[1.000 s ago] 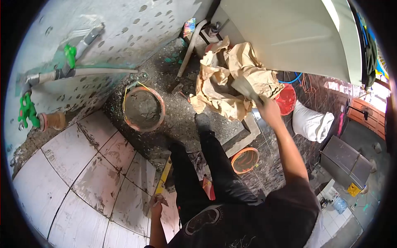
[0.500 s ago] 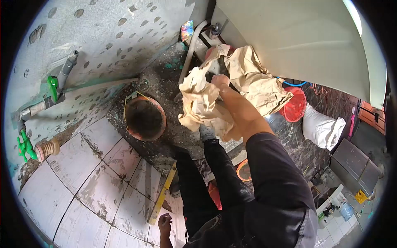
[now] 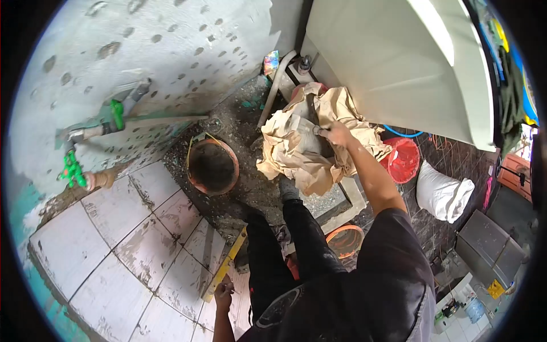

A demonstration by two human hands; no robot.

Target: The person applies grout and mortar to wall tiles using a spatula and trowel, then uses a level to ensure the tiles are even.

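A torn brown paper bag [image 3: 296, 174] lies crumpled and open at the centre, with grey powder [image 3: 307, 137] inside. My right hand [image 3: 337, 134] is closed at the bag's opening, around the end of a small greyish thing that I cannot make out. Low in the picture, my left hand [image 3: 224, 288] hangs beside a yellow level [image 3: 228, 265], its fingers loosely apart and nothing visible in them. Left of the bag stands a round bucket [image 3: 232, 171] with a dark inside.
White tiles [image 3: 142, 256] cover the lower left floor. Green-handled pipes [image 3: 117, 114] stick out from the left wall. On the right are a red basin [image 3: 403, 159], a white sack [image 3: 441, 191] and an orange-rimmed round container [image 3: 356, 231]. A pale panel [image 3: 399, 68] stands behind the bag.
My right hand has moved right and down relative to the bag, whose opening now shows more of the powder. The view has shifted, and my left hand is still low by the level.
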